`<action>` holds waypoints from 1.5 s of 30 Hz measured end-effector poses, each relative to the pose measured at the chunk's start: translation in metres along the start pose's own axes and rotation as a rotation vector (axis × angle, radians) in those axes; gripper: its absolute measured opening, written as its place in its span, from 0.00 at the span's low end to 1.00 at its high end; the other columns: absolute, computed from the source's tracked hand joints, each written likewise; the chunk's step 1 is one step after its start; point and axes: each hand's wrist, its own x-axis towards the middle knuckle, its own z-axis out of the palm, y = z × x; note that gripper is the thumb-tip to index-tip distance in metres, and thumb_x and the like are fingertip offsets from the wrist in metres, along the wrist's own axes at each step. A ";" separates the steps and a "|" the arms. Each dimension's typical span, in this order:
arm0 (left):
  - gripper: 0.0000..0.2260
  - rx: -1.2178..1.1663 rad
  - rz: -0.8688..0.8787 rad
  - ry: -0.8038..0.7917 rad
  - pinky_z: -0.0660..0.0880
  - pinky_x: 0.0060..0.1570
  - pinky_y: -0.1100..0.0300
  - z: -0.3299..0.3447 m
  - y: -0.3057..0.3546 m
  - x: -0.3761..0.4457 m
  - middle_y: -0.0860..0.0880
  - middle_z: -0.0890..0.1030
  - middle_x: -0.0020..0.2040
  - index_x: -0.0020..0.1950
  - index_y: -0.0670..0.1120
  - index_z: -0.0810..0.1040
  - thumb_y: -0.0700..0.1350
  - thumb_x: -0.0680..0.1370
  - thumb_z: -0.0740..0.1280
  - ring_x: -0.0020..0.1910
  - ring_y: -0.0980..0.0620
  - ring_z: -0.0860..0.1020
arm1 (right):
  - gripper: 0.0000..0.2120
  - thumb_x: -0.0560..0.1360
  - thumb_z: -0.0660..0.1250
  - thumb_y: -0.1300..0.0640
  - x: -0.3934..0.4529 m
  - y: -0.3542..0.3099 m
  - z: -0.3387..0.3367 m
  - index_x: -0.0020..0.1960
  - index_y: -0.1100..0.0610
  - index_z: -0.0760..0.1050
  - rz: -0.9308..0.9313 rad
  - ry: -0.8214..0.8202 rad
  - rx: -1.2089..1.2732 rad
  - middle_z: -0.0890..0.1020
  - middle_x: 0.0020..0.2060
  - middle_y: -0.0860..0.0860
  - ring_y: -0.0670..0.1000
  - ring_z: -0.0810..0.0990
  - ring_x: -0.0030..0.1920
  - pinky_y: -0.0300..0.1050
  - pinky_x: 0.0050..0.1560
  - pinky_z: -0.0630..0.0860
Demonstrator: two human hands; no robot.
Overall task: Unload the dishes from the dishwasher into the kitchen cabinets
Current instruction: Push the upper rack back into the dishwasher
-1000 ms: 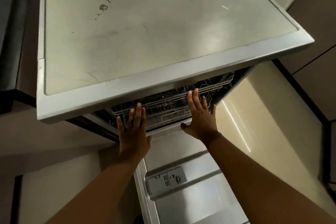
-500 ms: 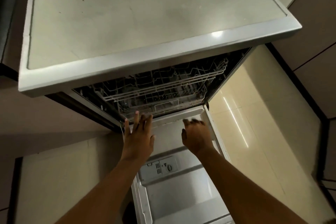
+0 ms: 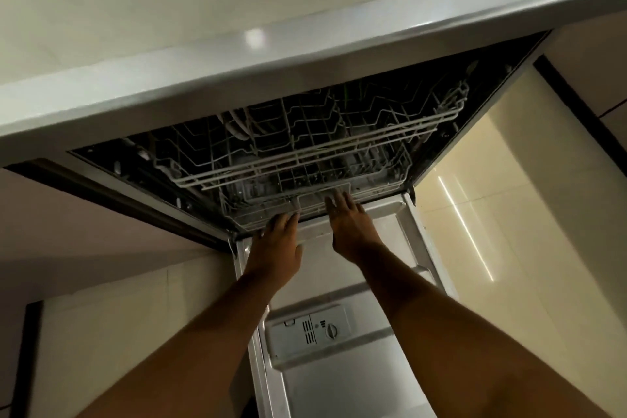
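A: Head view: dishwasher door (image 3: 342, 380) folded flat, inner face up, detergent dispenser (image 3: 310, 331) set in it between the two forearms.

B: Hands?

A: Both at front edge of lower rack (image 3: 315, 204). Left hand (image 3: 276, 248) on left part of rack front, fingertips hidden behind the wire rim, thumb out to the right. Looks like a hold on the rim, curl itself not visible. Right hand (image 3: 349, 231) palm down, fingers (image 3: 334, 204) fairly straight and close together, tips on the handle section at rack middle. Touching, no wrap visible.

B: Racks?

A: Upper rack (image 3: 322, 149) inside the tub, above and behind lower one. Lower rack front just at the tub mouth, right over the door hinge edge.

B: Dishes?

A: Pale plates (image 3: 237, 127) standing on edge in upper rack, left of centre, mostly in shadow. Count unclear. Lower rack contents too dark to tell.

B: Surroundings?

A: Countertop (image 3: 305, 54) edge overhanging the tub, bright light spot on it. Glossy cream cabinet panel (image 3: 492, 197) right of the door, dull panel on the left.
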 end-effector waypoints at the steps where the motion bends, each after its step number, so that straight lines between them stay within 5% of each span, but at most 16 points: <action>1: 0.32 0.004 0.013 -0.004 0.62 0.72 0.48 0.003 0.000 0.016 0.47 0.56 0.80 0.80 0.48 0.50 0.54 0.81 0.61 0.77 0.46 0.58 | 0.41 0.76 0.63 0.64 0.017 0.003 0.000 0.80 0.58 0.41 0.005 0.008 -0.020 0.41 0.79 0.58 0.61 0.42 0.79 0.59 0.78 0.50; 7: 0.35 -0.023 0.111 -0.082 0.49 0.77 0.52 0.032 0.010 0.089 0.44 0.41 0.81 0.80 0.43 0.41 0.49 0.83 0.60 0.80 0.46 0.44 | 0.49 0.73 0.71 0.56 0.063 0.019 0.018 0.81 0.55 0.40 0.007 -0.078 -0.015 0.43 0.80 0.52 0.57 0.42 0.80 0.64 0.77 0.48; 14: 0.40 0.034 0.033 -0.127 0.48 0.78 0.52 0.044 0.038 0.073 0.42 0.44 0.81 0.80 0.41 0.40 0.45 0.78 0.66 0.80 0.43 0.45 | 0.48 0.74 0.69 0.49 0.042 0.026 0.027 0.81 0.54 0.41 -0.019 -0.114 -0.032 0.44 0.80 0.52 0.56 0.41 0.80 0.66 0.76 0.49; 20: 0.46 0.101 0.018 -0.319 0.46 0.78 0.49 0.054 0.071 0.014 0.40 0.45 0.80 0.79 0.41 0.40 0.49 0.74 0.70 0.80 0.42 0.45 | 0.50 0.74 0.70 0.48 -0.029 0.023 0.043 0.80 0.53 0.38 0.011 -0.244 0.035 0.42 0.80 0.51 0.56 0.38 0.79 0.66 0.77 0.44; 32: 0.45 0.004 -0.039 -0.366 0.43 0.78 0.50 0.121 0.128 -0.148 0.42 0.43 0.81 0.79 0.41 0.39 0.51 0.76 0.67 0.79 0.43 0.41 | 0.52 0.73 0.64 0.35 -0.194 0.019 0.097 0.79 0.55 0.33 -0.006 -0.415 -0.062 0.38 0.80 0.53 0.57 0.34 0.78 0.67 0.75 0.39; 45: 0.39 -0.030 -0.069 -0.494 0.39 0.77 0.47 0.185 0.193 -0.317 0.41 0.36 0.79 0.79 0.40 0.38 0.52 0.80 0.61 0.78 0.43 0.36 | 0.51 0.75 0.66 0.42 -0.369 0.025 0.162 0.79 0.56 0.32 -0.011 -0.548 -0.034 0.34 0.79 0.53 0.56 0.32 0.78 0.71 0.74 0.39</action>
